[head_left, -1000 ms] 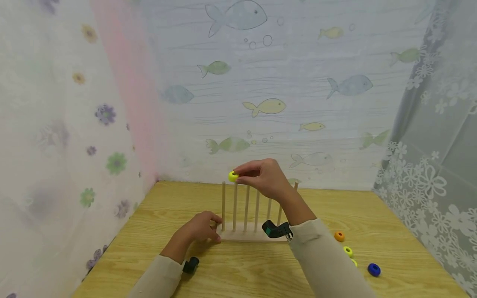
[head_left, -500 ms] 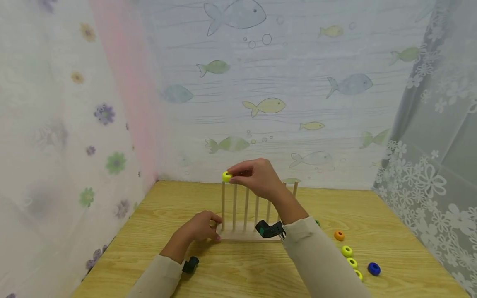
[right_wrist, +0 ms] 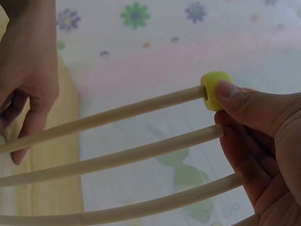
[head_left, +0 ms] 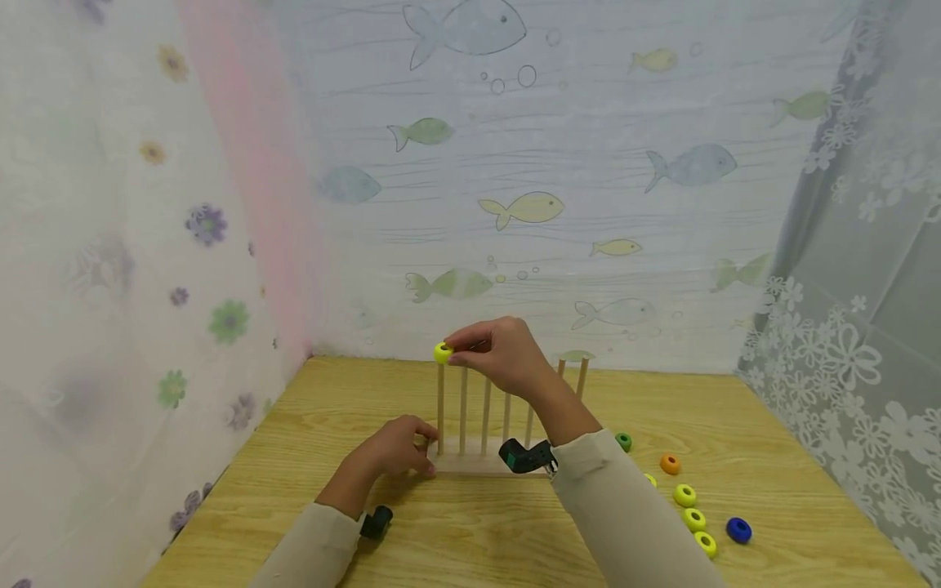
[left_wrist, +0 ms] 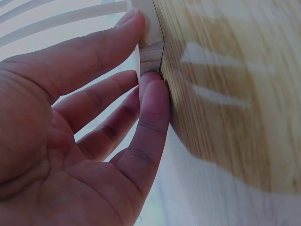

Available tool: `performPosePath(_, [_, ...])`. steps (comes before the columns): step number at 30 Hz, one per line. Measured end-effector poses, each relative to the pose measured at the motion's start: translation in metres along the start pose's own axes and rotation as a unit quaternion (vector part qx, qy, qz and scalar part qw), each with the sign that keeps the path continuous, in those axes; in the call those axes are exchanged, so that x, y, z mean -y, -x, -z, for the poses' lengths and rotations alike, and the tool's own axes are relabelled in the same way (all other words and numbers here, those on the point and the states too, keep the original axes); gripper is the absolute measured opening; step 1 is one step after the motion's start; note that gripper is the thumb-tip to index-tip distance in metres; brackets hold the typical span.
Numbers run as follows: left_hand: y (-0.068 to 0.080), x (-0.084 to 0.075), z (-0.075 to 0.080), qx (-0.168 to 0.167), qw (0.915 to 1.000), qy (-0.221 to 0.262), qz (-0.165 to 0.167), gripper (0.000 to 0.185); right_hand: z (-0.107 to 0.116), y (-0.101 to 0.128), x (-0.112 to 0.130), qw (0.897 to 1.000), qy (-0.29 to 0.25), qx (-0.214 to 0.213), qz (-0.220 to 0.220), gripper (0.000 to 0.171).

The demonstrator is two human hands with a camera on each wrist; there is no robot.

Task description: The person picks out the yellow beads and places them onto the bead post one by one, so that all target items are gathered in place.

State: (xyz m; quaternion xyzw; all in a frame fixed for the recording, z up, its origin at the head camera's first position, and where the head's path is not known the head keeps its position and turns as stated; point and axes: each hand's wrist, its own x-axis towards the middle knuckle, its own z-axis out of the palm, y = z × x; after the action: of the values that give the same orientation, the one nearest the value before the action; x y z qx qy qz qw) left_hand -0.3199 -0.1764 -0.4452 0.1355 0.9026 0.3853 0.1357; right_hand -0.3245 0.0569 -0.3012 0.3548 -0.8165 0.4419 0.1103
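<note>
A yellow bead [head_left: 442, 353] with a hole through it is pinched between thumb and fingers of my right hand [head_left: 507, 353]. It sits right at the top of the leftmost wooden peg; in the right wrist view that peg's tip meets the hole of the bead [right_wrist: 212, 90]. The pegs rise from a pale wooden base [head_left: 478, 462], forming a peg rack. My left hand [head_left: 398, 446] holds the left end of this base, its thumb on one face and fingertips at the end [left_wrist: 151, 54]. My right forearm hides part of the base's right side.
On the table [head_left: 323, 408], right of the rack, lie several yellow beads [head_left: 694, 519], an orange bead [head_left: 670, 464], a green bead [head_left: 623, 442] and a blue bead [head_left: 738, 530]. A fish-print curtain [head_left: 529, 208] hangs behind the table, with curtains on both sides.
My right hand has moved left with the yellow bead, from above the second peg to the leftmost peg, then slightly down. My left hand has stayed at the base.
</note>
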Motion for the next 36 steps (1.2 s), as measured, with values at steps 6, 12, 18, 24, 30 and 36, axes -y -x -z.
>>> performPosePath(6, [-0.0017, 0.0013, 0.0004, 0.002, 1.0000, -0.007, -0.005, 0.062, -0.0013, 0.0001, -0.0002, 1.000, 0.000, -0.001, 0.002, 0.018])
performPosePath(12, [-0.0017, 0.0006, -0.0001, 0.001, 1.0000, -0.005, 0.001, 0.063, -0.0027, -0.0001, 0.0008, 1.000, 0.001, -0.001, -0.008, 0.019])
performPosePath(18, [-0.0016, 0.0007, 0.0001, -0.002, 0.9999, -0.012, -0.004, 0.062, -0.0042, -0.0011, -0.0002, 1.000, -0.001, -0.001, -0.013, 0.018])
performPosePath(24, [-0.0026, 0.0023, 0.0003, -0.002, 0.9998, -0.019, -0.009, 0.062, -0.0051, -0.0017, -0.0012, 1.000, 0.003, 0.001, -0.015, 0.017])
performPosePath(30, [-0.0028, 0.0022, 0.0005, -0.003, 0.9998, -0.017, -0.008, 0.061, -0.0052, -0.0013, -0.0014, 1.000, 0.010, 0.002, -0.022, 0.017])
performPosePath(36, [-0.0014, 0.0003, 0.0002, -0.005, 0.9998, -0.017, -0.003, 0.060, -0.0062, -0.0004, -0.0012, 1.000, 0.017, 0.001, -0.026, 0.017])
